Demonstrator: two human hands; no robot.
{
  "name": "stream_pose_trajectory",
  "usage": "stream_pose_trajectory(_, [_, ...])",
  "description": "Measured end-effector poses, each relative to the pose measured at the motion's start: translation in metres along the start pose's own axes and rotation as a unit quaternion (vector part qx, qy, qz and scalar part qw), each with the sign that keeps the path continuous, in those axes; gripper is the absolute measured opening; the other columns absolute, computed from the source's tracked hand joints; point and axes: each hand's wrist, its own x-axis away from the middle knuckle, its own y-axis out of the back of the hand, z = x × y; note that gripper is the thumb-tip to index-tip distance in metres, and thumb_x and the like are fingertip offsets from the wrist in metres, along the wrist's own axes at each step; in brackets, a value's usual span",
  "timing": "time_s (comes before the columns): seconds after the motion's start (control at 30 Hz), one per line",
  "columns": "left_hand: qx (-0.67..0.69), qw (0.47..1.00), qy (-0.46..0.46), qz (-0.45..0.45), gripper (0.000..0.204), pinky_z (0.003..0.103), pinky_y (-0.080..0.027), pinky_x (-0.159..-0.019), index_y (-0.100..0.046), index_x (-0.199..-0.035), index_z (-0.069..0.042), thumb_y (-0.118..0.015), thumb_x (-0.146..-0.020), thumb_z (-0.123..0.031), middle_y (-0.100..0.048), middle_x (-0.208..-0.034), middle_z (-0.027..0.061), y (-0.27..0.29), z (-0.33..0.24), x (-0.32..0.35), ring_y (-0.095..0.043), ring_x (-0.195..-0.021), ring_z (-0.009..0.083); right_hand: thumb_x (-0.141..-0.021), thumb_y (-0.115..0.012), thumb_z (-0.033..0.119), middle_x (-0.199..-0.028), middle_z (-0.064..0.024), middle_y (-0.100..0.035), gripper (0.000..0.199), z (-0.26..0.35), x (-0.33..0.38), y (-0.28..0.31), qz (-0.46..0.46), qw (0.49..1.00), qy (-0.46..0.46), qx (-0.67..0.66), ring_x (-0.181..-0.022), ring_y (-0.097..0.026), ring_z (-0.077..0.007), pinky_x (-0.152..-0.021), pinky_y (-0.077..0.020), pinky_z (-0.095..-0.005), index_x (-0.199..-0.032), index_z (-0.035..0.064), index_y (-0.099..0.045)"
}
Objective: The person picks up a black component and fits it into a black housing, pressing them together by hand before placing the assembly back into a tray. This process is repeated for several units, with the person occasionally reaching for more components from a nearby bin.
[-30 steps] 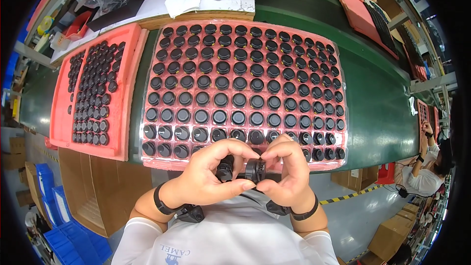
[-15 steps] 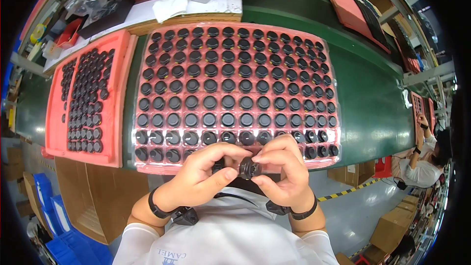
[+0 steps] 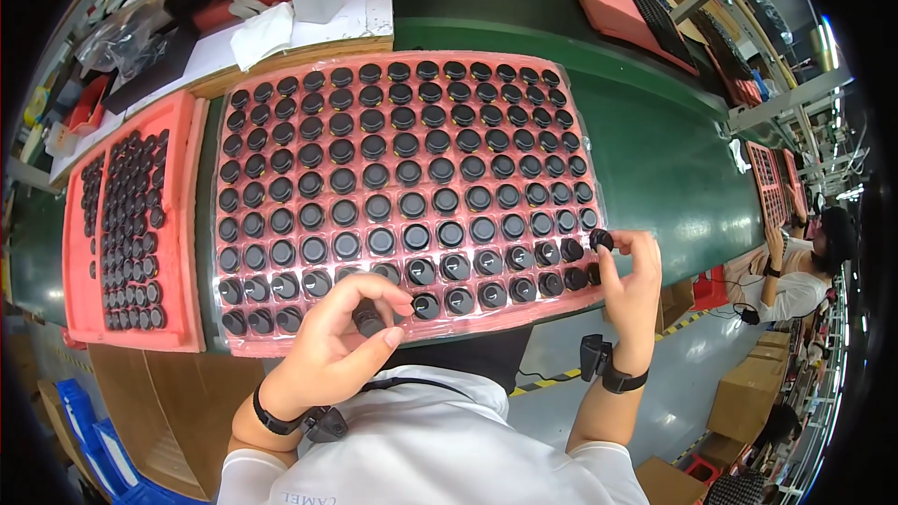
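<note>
The green counter (image 3: pixel 669 196) is carrying a pink tray (image 3: pixel 257 347); by its near edge the left hand (image 3: pixel 335 344) is curling around a black cylinder (image 3: pixel 368 320) — and I'm seeing the right hand's (image 3: pixel 634 285) fingers (image 3: pixel 630 241) pinching a dark piece (image 3: pixel 601 238) at its right edge.

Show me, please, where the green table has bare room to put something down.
The widest bare patch: the green table right of the big tray, beyond the right hand. Another lies behind that tray, right of the white shelf. Between it and the small tray, only a narrow strip shows. Crowded: the big tray, packed with black pieces.
</note>
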Motion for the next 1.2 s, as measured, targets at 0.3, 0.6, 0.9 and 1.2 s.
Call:
stream_pose_trajectory(0.3, [-0.018, 1.0, -0.02, 0.015, 0.025, 0.026, -0.043, -0.079, -0.052, -0.11, 0.001, -0.057, -0.085, 0.002, -0.056, -0.105, 0.0088, 0.0, 0.0, -0.003, -0.052, -0.087, 0.0133, -0.075, -0.069, 0.007, -0.084, -0.0085, -0.059, 0.016, -0.008, 0.002, -0.004, 0.043, 0.998, -0.032, 0.027, -0.082, -0.056, -0.0278, -0.076, -0.0428, -0.0382, -0.087, 0.0027, -0.059])
stream_pose_trajectory(0.6, [-0.022, 1.0, -0.012, 0.01, 0.024, 0.027, -0.044, -0.08, -0.053, -0.109, 0.001, -0.057, -0.085, 0.003, -0.056, -0.104, 0.0095, 0.0, 0.0, -0.003, -0.052, -0.087, 0.014, -0.074, -0.068, 0.005, -0.08, -0.0093, -0.058, 0.016, -0.014, 0.0, -0.007, 0.044, 0.998, -0.032, 0.037, -0.075, -0.053, -0.0248, -0.071, -0.0444, -0.0357, -0.087, 0.0005, -0.06])
stream_pose_trajectory(0.9, [-0.021, 1.0, -0.01, 0.02, 0.026, 0.028, -0.043, -0.082, -0.051, -0.109, 0.001, -0.054, -0.083, 0.006, -0.053, -0.106, 0.01, 0.0, 0.001, -0.004, -0.05, -0.092, 0.0145, -0.075, -0.067, 0.004, -0.08, -0.0088, -0.057, 0.014, -0.006, -0.002, -0.003, 0.033, 0.998, -0.036, 0.029, -0.075, -0.053, -0.0248, -0.071, -0.0441, -0.0354, -0.087, 0.0014, -0.06])
stream_pose_trajectory(1.2, [0.093, 0.995, 0.006, -0.025, 0.035, 0.03, -0.042, -0.088, -0.048, -0.11, 0.002, -0.044, -0.077, 0.013, -0.045, -0.11, 0.01, -0.005, 0.008, -0.001, -0.048, -0.097, 0.0164, -0.078, -0.063, 0.001, -0.082, -0.0099, -0.057, 0.007, -0.01, 0.002, -0.005, 0.029, 0.999, -0.016, 0.019, -0.077, -0.054, -0.0255, -0.073, -0.0438, -0.0341, -0.085, 0.0004, -0.06])
